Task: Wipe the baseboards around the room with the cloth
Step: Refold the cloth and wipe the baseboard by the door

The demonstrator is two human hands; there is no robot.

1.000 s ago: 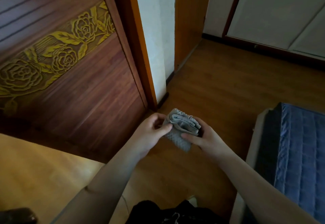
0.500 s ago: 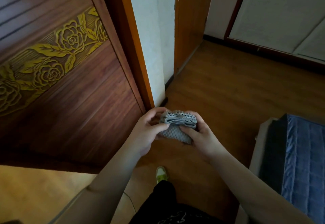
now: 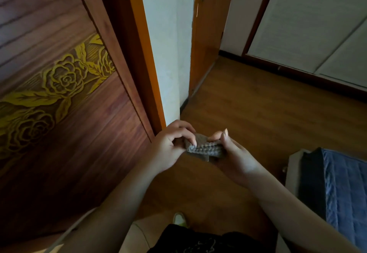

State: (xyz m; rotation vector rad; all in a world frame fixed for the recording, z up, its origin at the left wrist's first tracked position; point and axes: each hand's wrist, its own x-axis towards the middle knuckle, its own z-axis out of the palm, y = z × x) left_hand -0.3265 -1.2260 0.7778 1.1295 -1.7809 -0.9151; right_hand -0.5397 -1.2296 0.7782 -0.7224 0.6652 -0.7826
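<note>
Cloth (image 3: 206, 148) folded between left hand (image 3: 168, 147) and right hand (image 3: 234, 153) grip

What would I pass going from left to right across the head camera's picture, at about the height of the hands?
Carved wooden panel with gold roses → left hand → folded grey cloth, held by both hands → right hand → bare wooden floor → blue quilted bedding.

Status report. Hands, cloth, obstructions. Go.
Left hand and right hand both gripping folded cloth. Held mid-air, baseboard untouched. Nothing in the way.
</note>
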